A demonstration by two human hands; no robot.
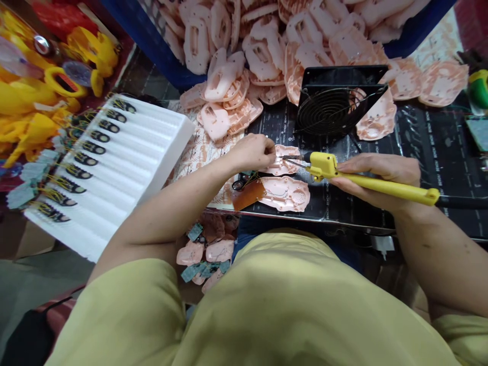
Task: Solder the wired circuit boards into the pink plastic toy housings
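My right hand (377, 175) is wrapped round a yellow soldering gun (324, 166), whose thin tip points left over the upper pink plastic shell (284, 165). Beside that tip, my left hand (259, 151) has its fingers curled together at the shell's left end; what they pinch, if anything, is hidden. A second pink shell (287, 194) lies open side up just below, nearer my body. An orange-brown board (249, 197) overlaps its left end, and a small round black part (239, 184) with thin wires lies by my left wrist.
A black fan (324, 109) with a wire guard stands behind the soldering gun. Pink shells fill a blue crate (160, 48) and spill before it. On the left, a white foam tray (152, 147) carries several wired black parts, with yellow plastic pieces (34, 101) beyond.
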